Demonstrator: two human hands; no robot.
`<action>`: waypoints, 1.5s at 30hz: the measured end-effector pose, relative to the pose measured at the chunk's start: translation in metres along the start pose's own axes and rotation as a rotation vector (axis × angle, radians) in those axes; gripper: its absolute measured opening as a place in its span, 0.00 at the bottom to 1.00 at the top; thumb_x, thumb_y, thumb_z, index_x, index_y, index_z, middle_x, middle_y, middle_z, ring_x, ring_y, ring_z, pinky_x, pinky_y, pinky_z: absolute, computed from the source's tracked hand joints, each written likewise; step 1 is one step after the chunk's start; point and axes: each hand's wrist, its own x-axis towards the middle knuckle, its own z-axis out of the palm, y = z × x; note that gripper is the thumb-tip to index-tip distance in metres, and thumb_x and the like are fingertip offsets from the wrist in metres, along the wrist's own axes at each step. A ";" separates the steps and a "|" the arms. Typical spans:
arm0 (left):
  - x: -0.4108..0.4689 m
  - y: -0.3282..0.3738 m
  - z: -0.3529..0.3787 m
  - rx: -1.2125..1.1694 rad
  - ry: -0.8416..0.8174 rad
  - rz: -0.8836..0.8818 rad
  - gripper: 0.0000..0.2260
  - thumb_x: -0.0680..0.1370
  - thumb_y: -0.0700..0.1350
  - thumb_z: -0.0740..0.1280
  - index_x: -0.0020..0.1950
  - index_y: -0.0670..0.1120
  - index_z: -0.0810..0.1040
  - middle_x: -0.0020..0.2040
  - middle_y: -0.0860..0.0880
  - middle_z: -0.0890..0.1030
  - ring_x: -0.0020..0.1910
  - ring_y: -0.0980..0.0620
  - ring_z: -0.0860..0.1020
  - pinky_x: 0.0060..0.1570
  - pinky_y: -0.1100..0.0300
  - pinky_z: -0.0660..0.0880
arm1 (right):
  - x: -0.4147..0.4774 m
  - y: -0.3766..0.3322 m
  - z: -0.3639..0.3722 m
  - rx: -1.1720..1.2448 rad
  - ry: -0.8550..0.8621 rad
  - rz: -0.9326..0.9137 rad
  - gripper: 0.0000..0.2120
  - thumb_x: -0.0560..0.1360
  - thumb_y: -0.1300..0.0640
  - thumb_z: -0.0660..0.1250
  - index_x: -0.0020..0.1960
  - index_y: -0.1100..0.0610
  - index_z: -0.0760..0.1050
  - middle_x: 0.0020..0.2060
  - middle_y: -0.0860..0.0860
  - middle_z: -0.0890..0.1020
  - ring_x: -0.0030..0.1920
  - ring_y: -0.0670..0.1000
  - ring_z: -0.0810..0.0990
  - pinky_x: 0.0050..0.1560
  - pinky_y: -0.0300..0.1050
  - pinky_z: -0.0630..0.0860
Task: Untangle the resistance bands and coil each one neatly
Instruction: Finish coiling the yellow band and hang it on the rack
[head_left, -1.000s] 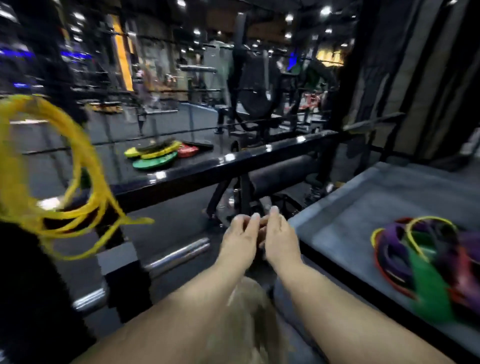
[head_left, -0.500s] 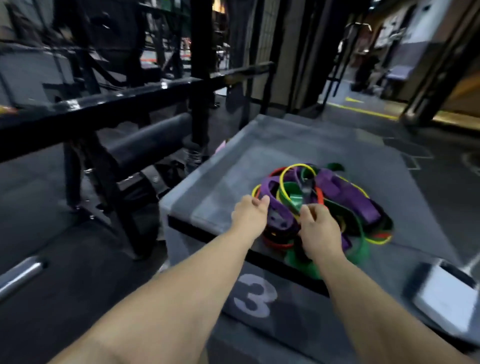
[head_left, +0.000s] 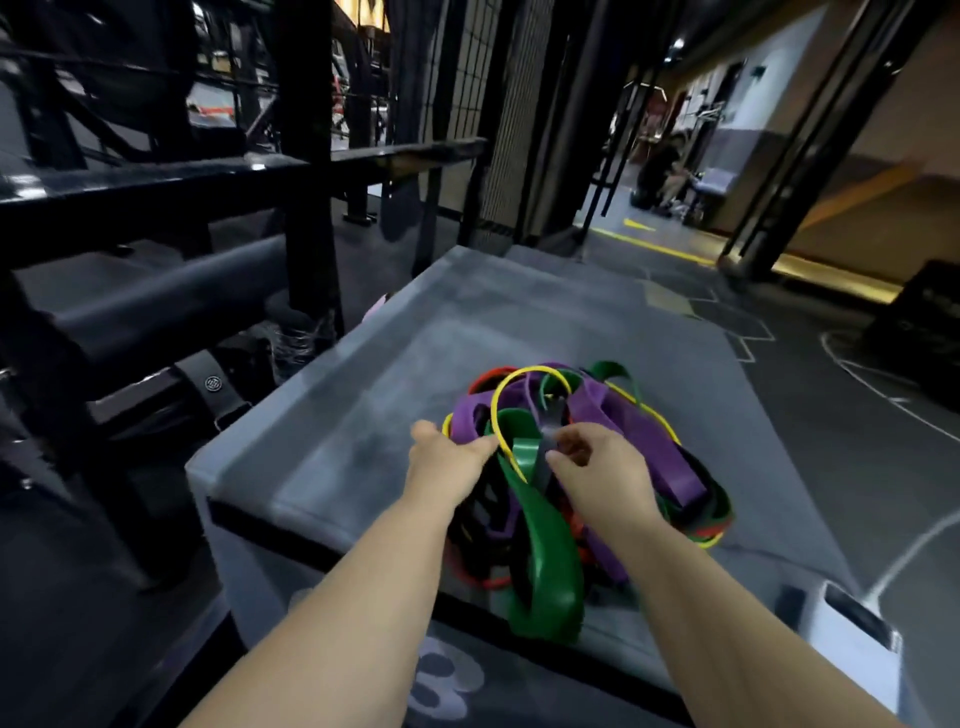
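Observation:
A tangle of resistance bands (head_left: 639, 447) lies on the grey box top (head_left: 363, 415): purple, green, red, thin yellow and a dark grey one wound together. A wide green band (head_left: 550, 561) loops out of the pile toward the box's near edge. My left hand (head_left: 447, 462) reaches the pile's left side, fingers stretched out and touching the bands by the yellow loop (head_left: 498, 410). My right hand (head_left: 602, 473) is over the middle of the pile, its thumb and fingers curled and pinching the dark grey band (head_left: 545, 441).
A black steel rack (head_left: 306, 171) with a padded roller (head_left: 171, 291) stands close on the left of the box. A white object (head_left: 852, 649) rests at the box's near right corner. A person (head_left: 660, 171) sits far back; a black box (head_left: 930, 322) stands at right.
The view swung right from the rack to the box. Both hands moved onto the tangle; the right now pinches the grey band and the green loop hangs nearer the front edge.

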 end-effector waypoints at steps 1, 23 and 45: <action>0.001 0.000 0.001 0.022 -0.010 0.014 0.25 0.73 0.53 0.71 0.58 0.48 0.59 0.48 0.50 0.71 0.51 0.45 0.73 0.49 0.57 0.68 | 0.006 -0.004 0.005 0.014 -0.013 -0.015 0.11 0.75 0.57 0.70 0.56 0.54 0.81 0.50 0.49 0.84 0.47 0.46 0.79 0.48 0.34 0.68; 0.019 0.004 -0.008 0.004 -0.158 0.101 0.17 0.73 0.48 0.73 0.55 0.49 0.69 0.54 0.46 0.80 0.51 0.47 0.79 0.57 0.51 0.76 | 0.090 -0.056 -0.009 -0.095 -0.247 0.070 0.12 0.80 0.63 0.57 0.58 0.66 0.75 0.56 0.63 0.78 0.58 0.61 0.78 0.52 0.48 0.72; -0.056 0.185 0.092 0.138 -0.422 0.659 0.18 0.78 0.47 0.67 0.65 0.43 0.68 0.50 0.52 0.75 0.50 0.53 0.73 0.47 0.68 0.65 | 0.089 -0.109 -0.260 0.745 0.252 -0.077 0.10 0.84 0.52 0.53 0.46 0.52 0.67 0.42 0.52 0.81 0.44 0.51 0.83 0.42 0.49 0.76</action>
